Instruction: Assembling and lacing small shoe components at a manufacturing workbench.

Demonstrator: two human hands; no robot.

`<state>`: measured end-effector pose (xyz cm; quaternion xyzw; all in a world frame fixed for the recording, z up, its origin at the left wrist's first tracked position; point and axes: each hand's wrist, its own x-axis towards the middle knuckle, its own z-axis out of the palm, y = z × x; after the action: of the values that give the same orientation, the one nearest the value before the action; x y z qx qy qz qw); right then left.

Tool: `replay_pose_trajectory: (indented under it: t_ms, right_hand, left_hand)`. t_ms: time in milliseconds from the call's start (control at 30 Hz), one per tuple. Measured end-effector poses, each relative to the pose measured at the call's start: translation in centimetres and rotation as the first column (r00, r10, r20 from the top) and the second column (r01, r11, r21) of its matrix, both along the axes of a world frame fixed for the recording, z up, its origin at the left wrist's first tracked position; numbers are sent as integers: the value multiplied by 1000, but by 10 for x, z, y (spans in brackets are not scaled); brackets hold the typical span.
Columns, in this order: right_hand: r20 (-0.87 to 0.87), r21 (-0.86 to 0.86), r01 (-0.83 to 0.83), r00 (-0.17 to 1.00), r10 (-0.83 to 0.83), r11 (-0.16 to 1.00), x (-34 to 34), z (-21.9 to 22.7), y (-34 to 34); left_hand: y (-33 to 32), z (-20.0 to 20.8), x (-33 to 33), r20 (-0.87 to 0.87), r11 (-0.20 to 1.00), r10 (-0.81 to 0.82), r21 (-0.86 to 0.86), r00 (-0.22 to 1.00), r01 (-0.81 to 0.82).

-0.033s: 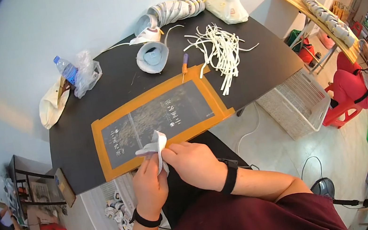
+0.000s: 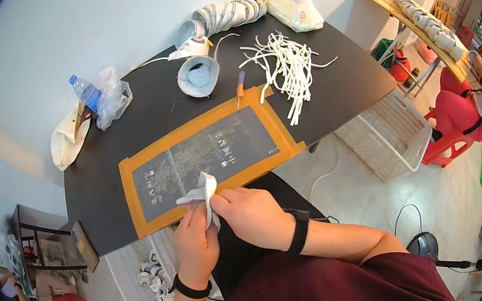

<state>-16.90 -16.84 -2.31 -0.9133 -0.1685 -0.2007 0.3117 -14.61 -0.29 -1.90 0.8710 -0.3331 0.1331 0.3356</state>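
My left hand [image 2: 195, 241] pinches a small folded white fabric piece [image 2: 207, 186] from below and the left. My right hand [image 2: 257, 216] is closed on the same piece's right edge, its thumb and fingers pressed together. The piece stands upright just over the table's near edge; its exact kind is not clear. Beyond it, a dark printed sheet with an orange tape border [image 2: 129, 189] lies on the dark table [image 2: 343, 82]. At the sheet's far edge rests a thin pointed tool with an orange and purple handle [image 2: 240, 85]. Several white flat laces [image 2: 292, 74] lie in a loose heap.
At the back sit a nested row of white-grey pieces [image 2: 231, 13], a white bag [image 2: 298, 11] and a hollow white piece [image 2: 200, 85]. A water bottle [image 2: 86, 92] stands left. A basket of small pieces [image 2: 124, 280] is below; a plastic crate [image 2: 377, 142] and a seated person [image 2: 470, 97] are right.
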Motion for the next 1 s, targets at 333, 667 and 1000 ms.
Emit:
replay_pose_trajectory:
  t_ms: [333,667,1000]
  right_hand:
    - [-122,-14,10,992,-11,1000,3,-6,-4]
    - [-178,-241,285,927,-331,928,92,26,-152]
    - [-234,-555,131,923,-305,821,160,-5,-185]
  left_hand:
    - [11,4,13,-64,999,34,13,997,-33]
    - [48,-1,20,-724,566,-350,-669,594,-482]
    - [25,5,7,-742,561,-474,-670,475,-486]
